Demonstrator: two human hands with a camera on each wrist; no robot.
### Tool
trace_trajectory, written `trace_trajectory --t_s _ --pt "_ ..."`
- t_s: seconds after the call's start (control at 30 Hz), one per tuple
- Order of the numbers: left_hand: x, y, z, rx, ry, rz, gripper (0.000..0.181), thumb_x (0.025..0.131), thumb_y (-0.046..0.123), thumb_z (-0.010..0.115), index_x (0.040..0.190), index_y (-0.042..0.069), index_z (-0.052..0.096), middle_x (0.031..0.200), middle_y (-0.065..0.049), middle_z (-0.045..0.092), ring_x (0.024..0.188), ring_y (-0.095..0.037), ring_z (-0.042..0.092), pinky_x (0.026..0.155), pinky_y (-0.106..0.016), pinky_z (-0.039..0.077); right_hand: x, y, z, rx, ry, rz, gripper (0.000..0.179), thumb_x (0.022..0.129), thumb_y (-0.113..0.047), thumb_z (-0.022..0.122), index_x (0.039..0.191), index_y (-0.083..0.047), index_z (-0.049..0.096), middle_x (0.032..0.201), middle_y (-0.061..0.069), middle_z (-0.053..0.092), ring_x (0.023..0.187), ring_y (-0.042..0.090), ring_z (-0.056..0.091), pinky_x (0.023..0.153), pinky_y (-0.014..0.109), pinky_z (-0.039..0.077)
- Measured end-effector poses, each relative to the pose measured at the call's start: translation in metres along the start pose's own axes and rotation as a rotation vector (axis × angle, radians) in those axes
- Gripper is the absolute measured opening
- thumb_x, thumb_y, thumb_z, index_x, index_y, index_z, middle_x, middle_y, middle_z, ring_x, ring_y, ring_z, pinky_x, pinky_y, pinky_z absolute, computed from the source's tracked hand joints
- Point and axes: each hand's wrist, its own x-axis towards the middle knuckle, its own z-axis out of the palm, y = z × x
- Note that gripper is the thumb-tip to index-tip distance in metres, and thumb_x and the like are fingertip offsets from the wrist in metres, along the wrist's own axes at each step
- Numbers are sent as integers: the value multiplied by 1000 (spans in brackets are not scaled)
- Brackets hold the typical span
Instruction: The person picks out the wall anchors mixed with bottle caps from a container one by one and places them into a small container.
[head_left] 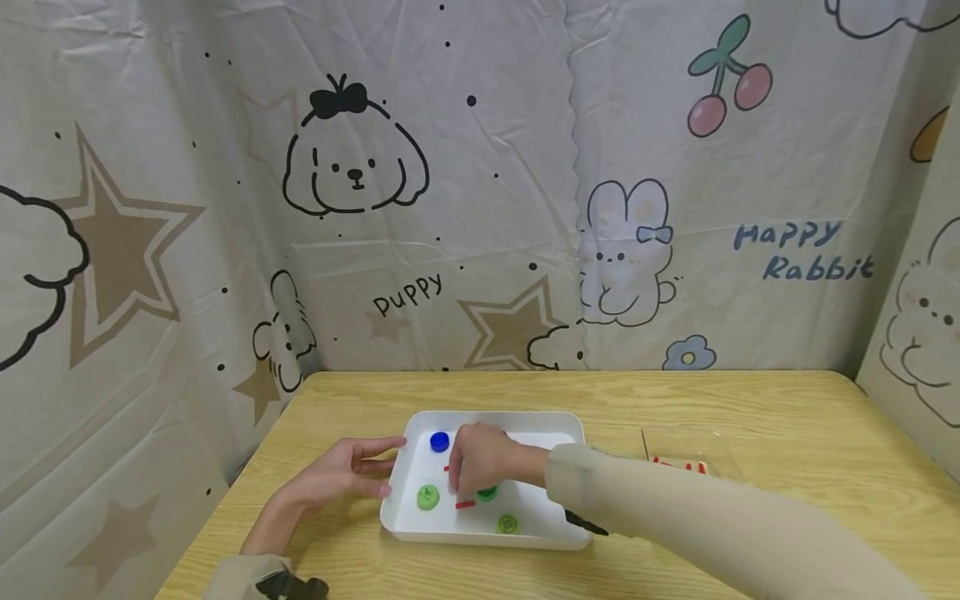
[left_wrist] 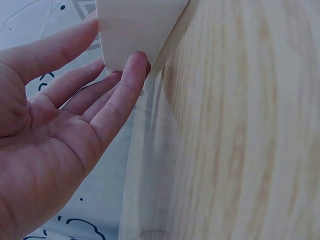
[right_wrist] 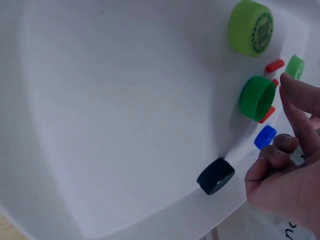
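Observation:
In the head view a white tray [head_left: 491, 540] holds several bottle caps and small red sticks [head_left: 465, 504]. My right hand [head_left: 480, 460] reaches down into it. Its thumb and index fingertips meet at a short red stick [right_wrist: 275, 82], mostly hidden behind a dark green cap [right_wrist: 257, 98]; the other fingers are curled. Two more red sticks [right_wrist: 275, 66] lie on either side of it. My left hand [head_left: 341, 475] is at the tray's left end. In the left wrist view its extended fingers touch the tray's outer wall [left_wrist: 135, 30].
Around the fingers lie a blue cap [head_left: 439, 442], light green caps [head_left: 427, 497] and a black cap [right_wrist: 216, 176]. A clear box [head_left: 678, 450] with red sticks inside stands right of the tray, partly behind my right sleeve. A printed curtain [head_left: 487, 208] hangs behind the wooden table [head_left: 787, 417].

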Motion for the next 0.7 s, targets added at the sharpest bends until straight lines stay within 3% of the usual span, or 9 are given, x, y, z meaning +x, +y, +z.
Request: trace_trajectory --t_s 0.43,0.7 --pt "0 -1 1 5 8 -1 81 88 2 81 157 -7 41 164 -27 35 143 -48 45 110 -49 48 2 -4 1 -47 -14 68 19 83 -11 89 70 -19 77 68 -9 66 64 8 61 57 22 51" --pt "-1 -1 0 9 3 14 80 88 1 80 157 -8 41 164 -28 35 143 -49 45 111 -50 46 10 7 -5 -55 0 66 13 85 -13 86 75 -18 79 69 -11 66 61 6 61 58 21 51"
